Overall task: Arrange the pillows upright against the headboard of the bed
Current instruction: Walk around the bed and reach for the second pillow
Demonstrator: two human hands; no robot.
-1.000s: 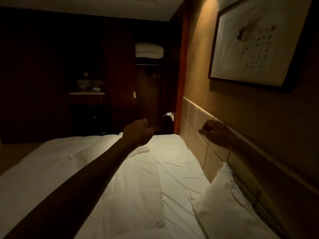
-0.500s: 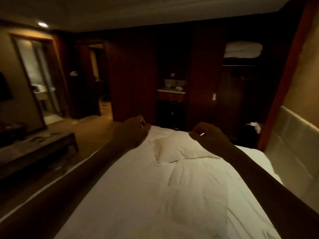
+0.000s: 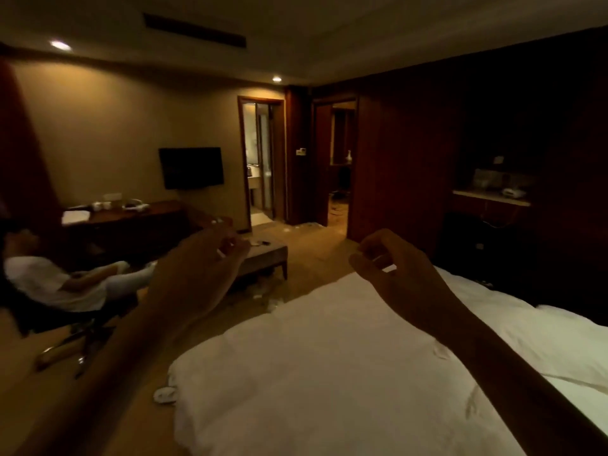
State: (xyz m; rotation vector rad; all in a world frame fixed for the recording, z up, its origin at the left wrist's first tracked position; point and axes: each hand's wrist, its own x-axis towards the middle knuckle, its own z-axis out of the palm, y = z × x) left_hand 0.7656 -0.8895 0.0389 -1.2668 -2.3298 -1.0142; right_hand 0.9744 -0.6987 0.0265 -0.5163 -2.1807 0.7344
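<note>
- Nearest you, the white duvet (image 3: 345, 373) covers the bed (image 3: 559, 327) and fills the lower right of the view; its corner hangs over the floor side at lower centre.
- Your right hand (image 3: 399, 274) hovers over the duvet, fingers loosely curled inward, thumb and fingertips close but gripping nothing.
- Your left hand (image 3: 204, 268) hangs out past the bed's edge, above the carpet, fingers half-curled and likewise empty; motion blur hides the exact gap between them.
- No pillow shows anywhere on the visible stretch of bed, and the headboard is out of view too. You cannot tell from here which way a pillow's long axis runs.
- My judgement: with the bed spreading away to your right, the pillows and headboard most likely lie off the right side of the view, so your right hand would be the nearer one. You need to turn your head back that way before reaching.
- Just beyond the left hand, a low bench (image 3: 266, 255) stands on the carpet off the bed's corner.
- To the far left, a seated person (image 3: 52, 281) in a white top leans back in a chair, well apart from you.
- Behind them stands a dark desk (image 3: 131, 215) with small items on it, with a wall television (image 3: 191, 167) above.
- Farthest off, a lit doorway (image 3: 260, 159) opens at centre.
</note>
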